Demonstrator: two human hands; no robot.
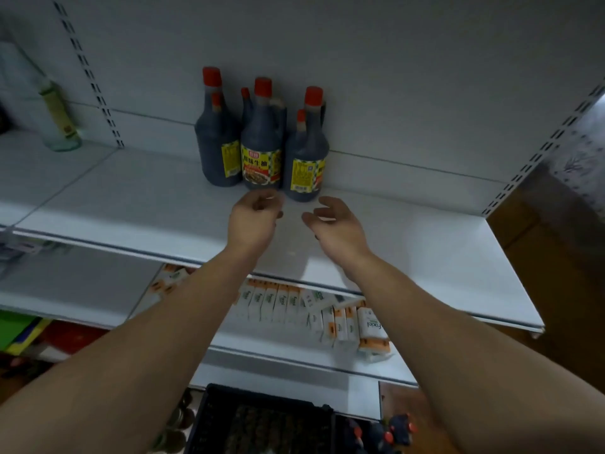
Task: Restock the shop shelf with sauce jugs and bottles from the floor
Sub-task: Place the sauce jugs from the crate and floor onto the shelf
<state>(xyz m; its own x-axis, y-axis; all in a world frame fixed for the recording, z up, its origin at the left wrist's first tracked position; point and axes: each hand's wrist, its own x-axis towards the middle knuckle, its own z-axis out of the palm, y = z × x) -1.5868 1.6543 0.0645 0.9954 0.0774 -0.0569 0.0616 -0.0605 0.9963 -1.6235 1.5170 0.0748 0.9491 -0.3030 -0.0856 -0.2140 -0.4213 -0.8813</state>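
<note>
A pale, clear glass bottle [60, 119] stands far left on the white metal shelf [131, 198]. Against the shelf's back wall, three dark sauce jugs with red caps and yellow labels [262, 149] cluster together. Just before them the left hand [257, 214] hovers, grip loosely curled and empty; the right hand [337, 224], grip spread apart, holds nothing.

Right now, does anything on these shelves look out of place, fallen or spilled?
The three jugs stand upright on the shelf, close together. On the shelf below, the white-orange packs are untidy: several at the right end lean or lie tipped out of the row. No spill shows.
</note>
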